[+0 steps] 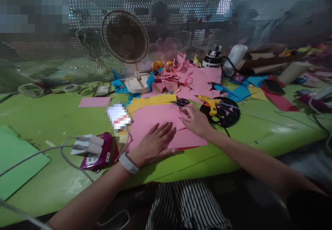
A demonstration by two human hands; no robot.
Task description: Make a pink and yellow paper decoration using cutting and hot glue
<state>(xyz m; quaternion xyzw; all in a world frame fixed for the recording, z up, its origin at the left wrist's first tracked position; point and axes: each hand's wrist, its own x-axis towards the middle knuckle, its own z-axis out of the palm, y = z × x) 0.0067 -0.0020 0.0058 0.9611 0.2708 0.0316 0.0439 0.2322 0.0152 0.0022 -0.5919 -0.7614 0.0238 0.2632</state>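
My left hand lies flat on a pink paper sheet, fingers stretched out, near the table's front edge. A pale band is around that wrist. At the sheet's right side is my right hand, its fingers bent and thumb and forefinger apart; I see nothing held in it. Just beyond those fingertips lie dark-handled scissors. To the right, a yellow glue gun rests on a round black plate with small pink scraps. Yellow paper strips lie along the pink sheet's far edge.
A fan stands behind, beside piled pink scraps and a bottle. On the left are a purple power strip with white plugs, cables, tape rolls and green paper. A phone lies far right.
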